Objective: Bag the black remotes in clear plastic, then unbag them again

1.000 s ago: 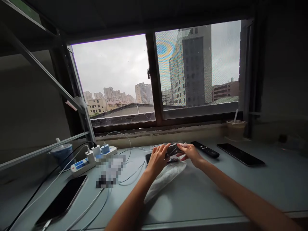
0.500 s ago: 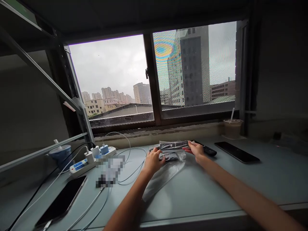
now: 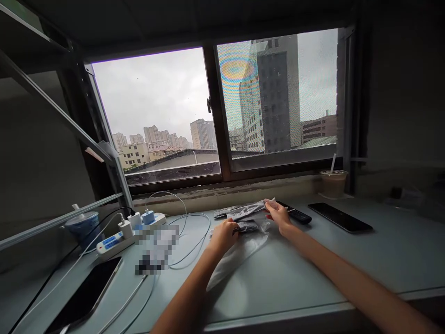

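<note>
My right hand point(image 3: 278, 215) pinches the right end of a long dark item in clear plastic wrap point(image 3: 246, 211), perhaps a wrapped remote control. The wrap hides its details. Closer to me, the fingers of my left hand point(image 3: 223, 234) are closed at the left end of another dark plastic-wrapped item point(image 3: 247, 226); its kind is unclear. A loose clear plastic bag point(image 3: 236, 255) spreads over the desk beneath. Behind the hands, part of one more dark wrapped item point(image 3: 221, 213) shows. An unwrapped black remote control point(image 3: 299, 215) lies just right of my right hand.
A black phone point(image 3: 340, 217) and a drink cup with a straw point(image 3: 333, 183) are at the right. Left are a power strip point(image 3: 116, 243) with chargers, loose cables point(image 3: 189, 253), another phone point(image 3: 86, 292) and a blue cup point(image 3: 83, 227). A metal frame point(image 3: 107, 153) borders the window.
The wrapped item in my right hand has turned, so its dark face with light spots no longer shows. My left fingers have come off it and closed by the nearer item.
</note>
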`<state>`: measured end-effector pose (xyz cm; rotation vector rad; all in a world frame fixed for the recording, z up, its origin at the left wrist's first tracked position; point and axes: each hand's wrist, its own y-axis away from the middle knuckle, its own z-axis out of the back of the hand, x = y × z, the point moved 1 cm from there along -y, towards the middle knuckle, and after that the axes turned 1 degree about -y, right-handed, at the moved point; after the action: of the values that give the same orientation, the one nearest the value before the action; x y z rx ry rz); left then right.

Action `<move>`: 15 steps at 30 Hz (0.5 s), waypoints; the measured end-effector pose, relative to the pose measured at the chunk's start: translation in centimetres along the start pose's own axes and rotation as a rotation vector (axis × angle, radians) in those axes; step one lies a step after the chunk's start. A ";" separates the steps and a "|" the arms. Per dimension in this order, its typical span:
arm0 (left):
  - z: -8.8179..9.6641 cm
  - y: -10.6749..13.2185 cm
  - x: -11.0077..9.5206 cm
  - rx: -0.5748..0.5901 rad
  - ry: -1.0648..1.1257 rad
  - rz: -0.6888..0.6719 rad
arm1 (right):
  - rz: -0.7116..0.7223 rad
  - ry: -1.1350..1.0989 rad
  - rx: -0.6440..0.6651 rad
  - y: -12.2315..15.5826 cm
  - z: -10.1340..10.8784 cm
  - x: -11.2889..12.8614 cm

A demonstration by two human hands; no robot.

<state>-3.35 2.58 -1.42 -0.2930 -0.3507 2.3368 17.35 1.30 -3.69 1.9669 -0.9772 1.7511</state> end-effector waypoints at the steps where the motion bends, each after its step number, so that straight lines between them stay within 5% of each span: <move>1: 0.0 0.0 -0.1 0.005 0.006 -0.010 | 0.013 0.002 0.009 0.0 -0.1 0.0; 15: -0.3 -0.4 0.0 -0.058 0.090 -0.052 | 0.162 0.161 0.278 -0.3 -0.9 -2.4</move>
<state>-2.99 2.85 -1.56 -0.4115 -0.3785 2.2573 16.84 2.76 -5.72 1.9101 -0.9004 2.2021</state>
